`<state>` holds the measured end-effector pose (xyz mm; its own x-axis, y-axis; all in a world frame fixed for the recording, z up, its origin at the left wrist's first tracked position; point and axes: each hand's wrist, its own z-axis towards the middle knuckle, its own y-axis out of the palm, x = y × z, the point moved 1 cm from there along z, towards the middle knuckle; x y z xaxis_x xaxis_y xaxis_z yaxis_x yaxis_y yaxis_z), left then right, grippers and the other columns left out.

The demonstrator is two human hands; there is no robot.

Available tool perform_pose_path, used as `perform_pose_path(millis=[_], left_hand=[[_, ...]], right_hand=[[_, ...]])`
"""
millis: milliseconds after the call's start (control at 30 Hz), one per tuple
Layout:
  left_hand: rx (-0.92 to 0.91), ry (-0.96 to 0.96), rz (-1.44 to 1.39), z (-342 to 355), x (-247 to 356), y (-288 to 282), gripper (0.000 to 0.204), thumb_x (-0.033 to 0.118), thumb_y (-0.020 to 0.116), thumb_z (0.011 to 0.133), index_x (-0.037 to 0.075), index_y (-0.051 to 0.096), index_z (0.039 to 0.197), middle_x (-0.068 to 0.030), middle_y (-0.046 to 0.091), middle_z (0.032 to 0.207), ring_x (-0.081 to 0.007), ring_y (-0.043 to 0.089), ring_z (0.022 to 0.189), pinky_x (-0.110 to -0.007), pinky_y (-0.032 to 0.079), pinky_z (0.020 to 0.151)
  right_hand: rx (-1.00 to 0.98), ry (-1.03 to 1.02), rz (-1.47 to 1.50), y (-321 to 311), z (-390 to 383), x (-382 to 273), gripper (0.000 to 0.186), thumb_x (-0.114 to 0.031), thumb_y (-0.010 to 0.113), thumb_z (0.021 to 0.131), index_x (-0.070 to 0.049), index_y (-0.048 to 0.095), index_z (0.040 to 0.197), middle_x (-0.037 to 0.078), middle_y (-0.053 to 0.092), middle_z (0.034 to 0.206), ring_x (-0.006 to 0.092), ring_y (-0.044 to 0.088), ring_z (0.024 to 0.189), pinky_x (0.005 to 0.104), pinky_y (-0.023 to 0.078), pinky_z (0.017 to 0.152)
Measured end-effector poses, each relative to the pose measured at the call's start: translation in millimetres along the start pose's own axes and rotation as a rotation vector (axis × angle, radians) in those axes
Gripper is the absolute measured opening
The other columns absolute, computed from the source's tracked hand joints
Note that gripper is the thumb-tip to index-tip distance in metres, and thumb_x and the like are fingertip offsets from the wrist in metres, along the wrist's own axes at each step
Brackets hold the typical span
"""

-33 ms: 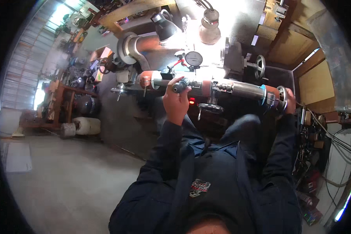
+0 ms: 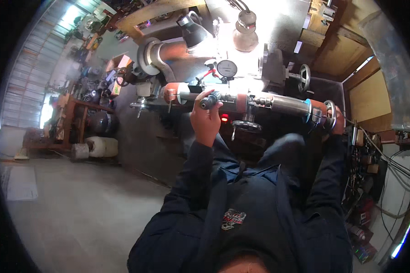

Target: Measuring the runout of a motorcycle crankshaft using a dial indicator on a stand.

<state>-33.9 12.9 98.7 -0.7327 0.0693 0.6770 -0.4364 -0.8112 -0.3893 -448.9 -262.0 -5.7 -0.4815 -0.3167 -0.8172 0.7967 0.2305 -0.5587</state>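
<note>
A long metal machine [image 2: 289, 105] with a round shaft and several fittings stretches across in front of me. My left hand [image 2: 206, 119] has its fingers wrapped around a dark, knob-like cylinder [image 2: 209, 100] at the machine's front. At the far right end, my right hand [image 2: 338, 122] grips the rim of a metal handwheel [image 2: 330, 113]; part of that hand is hidden by the wheel. Above my left hand, a round dial gauge [image 2: 227, 68] sits on a holder with a red part. A smaller handwheel [image 2: 246, 126] with a crank handle is between my hands, touched by neither.
A black lamp [image 2: 193, 31] and a second lamp [image 2: 245, 36] hang over the machine. Another handwheel [image 2: 304, 78] stands behind it on the right. Cables and tools crowd the right wall. A whitish container [image 2: 104, 147] lies on the left, near a cluttered bench.
My right hand has shifted slightly lower on the rim of the right-end handwheel. My left hand stays in place on the dark cylinder.
</note>
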Motion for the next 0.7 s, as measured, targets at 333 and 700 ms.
perform_pose_path(millis=[333,700], left_hand=[[0.024,-0.134,-0.187,-13,-3,-5,0.035,0.019,0.068,0.093,0.002,0.055,0.121,-0.0115,0.066,0.113,-0.0171,0.064,0.101,-0.03,0.053,0.085],[0.028,-0.125,-0.189,-7,-8,-3,0.031,0.016,0.066,0.094,0.003,0.057,0.12,-0.0094,0.066,0.11,-0.0139,0.063,0.098,-0.027,0.052,0.081]], right_hand=[[-0.155,0.4,0.076,-43,-66,-24,0.022,-0.014,0.056,0.098,0.002,0.065,0.109,0.005,0.068,0.102,0.0141,0.061,0.098,0.0291,0.046,0.089],[0.032,0.121,0.231,-41,-7,-73,0.026,-0.028,0.056,0.101,-0.004,0.065,0.095,-0.003,0.057,0.081,0.0084,0.05,0.075,0.0238,0.042,0.072]])
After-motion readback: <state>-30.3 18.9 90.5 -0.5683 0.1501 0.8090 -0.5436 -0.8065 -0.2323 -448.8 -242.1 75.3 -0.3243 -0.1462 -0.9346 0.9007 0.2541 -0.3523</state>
